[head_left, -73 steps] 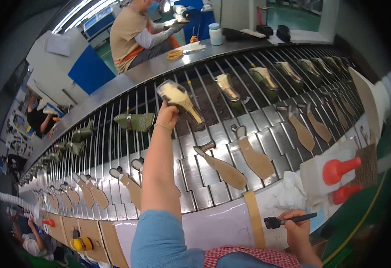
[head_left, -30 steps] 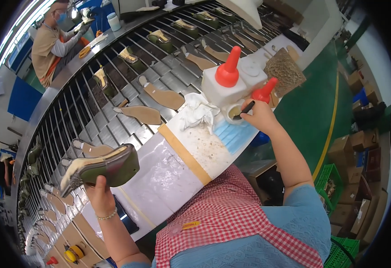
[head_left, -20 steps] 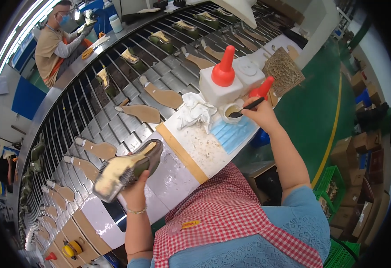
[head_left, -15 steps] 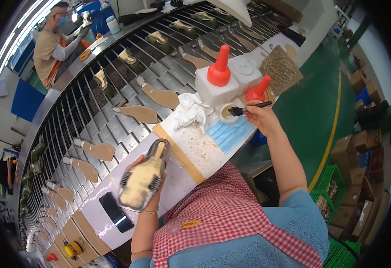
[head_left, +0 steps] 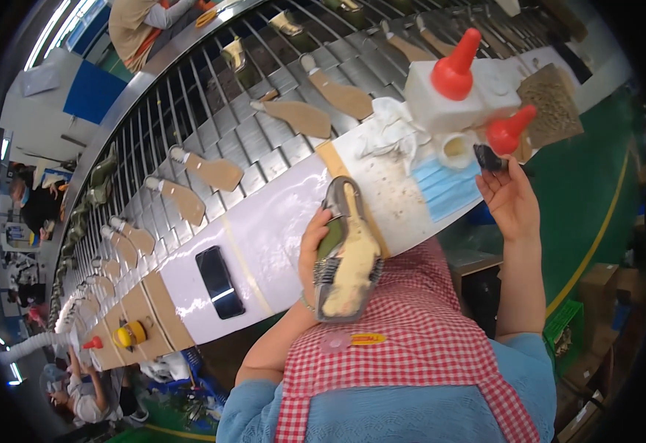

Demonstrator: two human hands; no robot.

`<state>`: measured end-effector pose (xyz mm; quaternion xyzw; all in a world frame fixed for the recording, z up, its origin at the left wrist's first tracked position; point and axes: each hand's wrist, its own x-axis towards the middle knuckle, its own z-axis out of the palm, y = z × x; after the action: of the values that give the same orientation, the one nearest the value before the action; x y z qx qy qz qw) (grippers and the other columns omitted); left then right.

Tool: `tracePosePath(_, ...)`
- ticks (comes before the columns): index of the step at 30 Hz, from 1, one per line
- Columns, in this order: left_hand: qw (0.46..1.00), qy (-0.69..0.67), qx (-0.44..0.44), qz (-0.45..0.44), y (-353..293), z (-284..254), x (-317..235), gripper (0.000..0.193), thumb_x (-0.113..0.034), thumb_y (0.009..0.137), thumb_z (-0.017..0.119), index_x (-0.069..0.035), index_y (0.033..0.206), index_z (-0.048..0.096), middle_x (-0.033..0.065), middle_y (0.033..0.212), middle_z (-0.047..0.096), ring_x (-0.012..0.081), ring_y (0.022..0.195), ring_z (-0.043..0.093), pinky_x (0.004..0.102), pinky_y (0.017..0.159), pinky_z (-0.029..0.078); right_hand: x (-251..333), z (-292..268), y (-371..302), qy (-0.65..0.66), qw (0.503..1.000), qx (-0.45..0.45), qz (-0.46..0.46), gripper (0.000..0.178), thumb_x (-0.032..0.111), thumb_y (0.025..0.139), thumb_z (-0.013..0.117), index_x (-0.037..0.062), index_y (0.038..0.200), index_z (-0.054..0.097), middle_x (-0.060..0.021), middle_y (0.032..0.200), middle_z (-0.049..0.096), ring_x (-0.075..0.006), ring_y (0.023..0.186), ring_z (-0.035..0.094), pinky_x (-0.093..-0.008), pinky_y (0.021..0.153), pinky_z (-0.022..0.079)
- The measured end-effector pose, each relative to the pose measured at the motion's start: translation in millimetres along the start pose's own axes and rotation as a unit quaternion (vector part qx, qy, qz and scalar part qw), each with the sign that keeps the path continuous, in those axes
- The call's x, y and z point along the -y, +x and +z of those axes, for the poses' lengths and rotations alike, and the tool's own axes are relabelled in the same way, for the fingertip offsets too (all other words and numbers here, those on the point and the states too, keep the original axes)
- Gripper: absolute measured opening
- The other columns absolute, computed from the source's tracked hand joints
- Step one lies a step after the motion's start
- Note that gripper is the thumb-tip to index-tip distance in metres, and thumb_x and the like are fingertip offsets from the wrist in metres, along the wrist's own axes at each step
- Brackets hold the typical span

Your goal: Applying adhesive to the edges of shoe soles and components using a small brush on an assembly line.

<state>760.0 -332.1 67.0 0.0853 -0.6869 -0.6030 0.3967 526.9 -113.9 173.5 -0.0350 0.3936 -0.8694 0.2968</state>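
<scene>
My left hand [head_left: 312,247] is wrapped round the side of a shoe upper on its last [head_left: 351,273], held bottom up over my apron. Its bottom shows a cream-yellow middle, gathered dark edges and some green on the side. In my right hand [head_left: 511,196] is a small brush [head_left: 489,158], dark and blurred, its head close to an open white pot [head_left: 458,150] with yellowish contents. The brush and the shoe are well apart. A red-nozzled bottle [head_left: 511,131] stands just beyond the brush, and a blue face mask [head_left: 447,188] lies beside the pot.
A white container with a red cone cap [head_left: 456,70] and a crumpled white cloth [head_left: 393,133] stand at the far edge. A phone [head_left: 220,282] lies left. Beyond, a slatted conveyor [head_left: 264,148] carries tan soles [head_left: 293,117]. Other people work at the left.
My view has swung, shifting the bench within it. The shoe has come nearer my apron, turned more upright. The brush has tipped, its head still beside the pot.
</scene>
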Motion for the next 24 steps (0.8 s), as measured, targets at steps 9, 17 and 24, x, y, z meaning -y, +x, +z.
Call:
tracePosePath(9, 0.996, 0.079, -0.035, 0.024, -8.3, 1.7, -3.4, 0.056, -0.010, 0.073, 0.075, -0.003, 0.119, 0.045, 0.0221, 0.129, 0.050, 0.0396, 0.125, 0.044, 0.0459, 0.103, 0.035, -66.7, 95.4, -71.0, -0.249, 0.943, 0.219, 0.010, 0.020, -0.004, 0.077, 0.068, -0.0012, 0.095, 0.060, -0.0139, 0.100, 0.064, -0.0170, 0.096, 0.061, -0.0277, 0.084, 0.048)
tracePosePath(17, 0.992, 0.104, 0.035, 0.055, -6.6, -5.0, -6.0, 0.076, -0.002, 0.071, 0.075, -0.008, 0.131, 0.029, 0.0156, 0.142, 0.030, 0.0265, 0.121, 0.046, 0.0366, 0.098, 0.044, -72.4, 103.6, -73.8, -0.447, 0.843, 0.257, -0.154, 0.020, -0.001, 0.072, 0.072, 0.0006, 0.089, 0.062, -0.0143, 0.094, 0.065, -0.0209, 0.083, 0.064, -0.0285, 0.073, 0.049)
tracePosePath(24, 0.991, 0.122, 0.049, 0.038, -10.6, -10.7, -0.7, 0.078, -0.002, 0.068, 0.076, -0.008, 0.130, 0.030, 0.0173, 0.141, 0.031, 0.0262, 0.121, 0.045, 0.0363, 0.098, 0.043, -77.1, 102.0, -79.3, -0.355, 0.890, 0.283, -0.031, 0.017, 0.000, 0.073, 0.071, 0.0004, 0.087, 0.062, -0.0131, 0.088, 0.065, -0.0219, 0.081, 0.064, -0.0297, 0.071, 0.049)
